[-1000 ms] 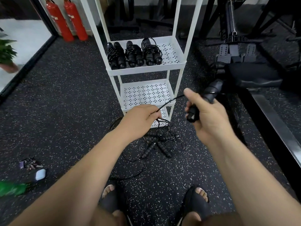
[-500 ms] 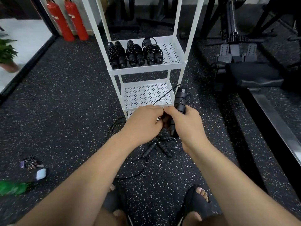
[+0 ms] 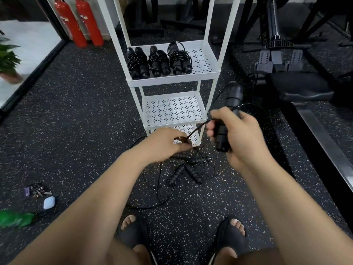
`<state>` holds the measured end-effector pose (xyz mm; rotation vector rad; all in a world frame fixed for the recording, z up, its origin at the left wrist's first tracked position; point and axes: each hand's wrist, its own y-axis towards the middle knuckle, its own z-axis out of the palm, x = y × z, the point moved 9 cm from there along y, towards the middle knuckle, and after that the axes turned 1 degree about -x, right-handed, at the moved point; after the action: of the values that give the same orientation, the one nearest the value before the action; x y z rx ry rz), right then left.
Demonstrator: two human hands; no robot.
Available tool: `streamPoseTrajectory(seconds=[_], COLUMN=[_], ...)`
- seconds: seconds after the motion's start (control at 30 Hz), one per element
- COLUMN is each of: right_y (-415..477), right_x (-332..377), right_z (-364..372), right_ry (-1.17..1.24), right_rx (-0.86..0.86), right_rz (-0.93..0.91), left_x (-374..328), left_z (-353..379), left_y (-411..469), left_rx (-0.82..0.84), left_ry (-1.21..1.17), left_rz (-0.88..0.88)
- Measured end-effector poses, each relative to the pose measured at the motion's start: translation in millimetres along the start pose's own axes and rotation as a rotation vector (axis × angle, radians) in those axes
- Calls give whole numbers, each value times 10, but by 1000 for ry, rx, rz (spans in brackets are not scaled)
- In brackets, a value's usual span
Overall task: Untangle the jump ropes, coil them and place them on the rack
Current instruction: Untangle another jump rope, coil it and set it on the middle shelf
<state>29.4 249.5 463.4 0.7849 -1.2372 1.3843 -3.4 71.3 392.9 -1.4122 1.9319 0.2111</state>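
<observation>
My right hand [image 3: 242, 134] grips black jump rope handles [image 3: 229, 113], held upright with a few turns of cord around them. The thin black cord [image 3: 196, 130] runs from the handles down to my left hand [image 3: 164, 143], which pinches it. Below my hands a tangle of jump ropes [image 3: 187, 169] with several black ribbed handles lies on the floor. The white rack [image 3: 172, 81] stands just beyond, with three coiled jump ropes [image 3: 158, 61] on its upper shelf.
Black speckled rubber floor. Two red fire extinguishers [image 3: 80, 22] stand at the back left. Gym machine and a dark bench [image 3: 298, 87] fill the right. Keys [image 3: 35, 190], a small white case [image 3: 49, 202] and a green object [image 3: 15, 219] lie at left. My sandalled feet are at the bottom.
My hands came together half a second ago and have now parted: the right hand swung the handles out to the right while the left hand stayed on the cord.
</observation>
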Motion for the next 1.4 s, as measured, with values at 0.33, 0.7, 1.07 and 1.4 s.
streamPoseTrajectory(seconds=[0.33,0.7,1.07,1.4], right_y=[139,264,292,241], right_x=[246,271,234,64], right_z=[-380,-689,-738,-463], right_ry=[184,333,346,308], right_rx=[-81,-201,-229,-156], right_rz=[16,21,13,96], left_x=[83,1133,1828,905], left_z=[-63,-590,-704,-463], left_y=[-132,-114,-405,-83], left_rx=[138,-523,-870,-392], left_ry=[-680,-1074,-983,-145], left_rz=[-64,-389,-689,-380])
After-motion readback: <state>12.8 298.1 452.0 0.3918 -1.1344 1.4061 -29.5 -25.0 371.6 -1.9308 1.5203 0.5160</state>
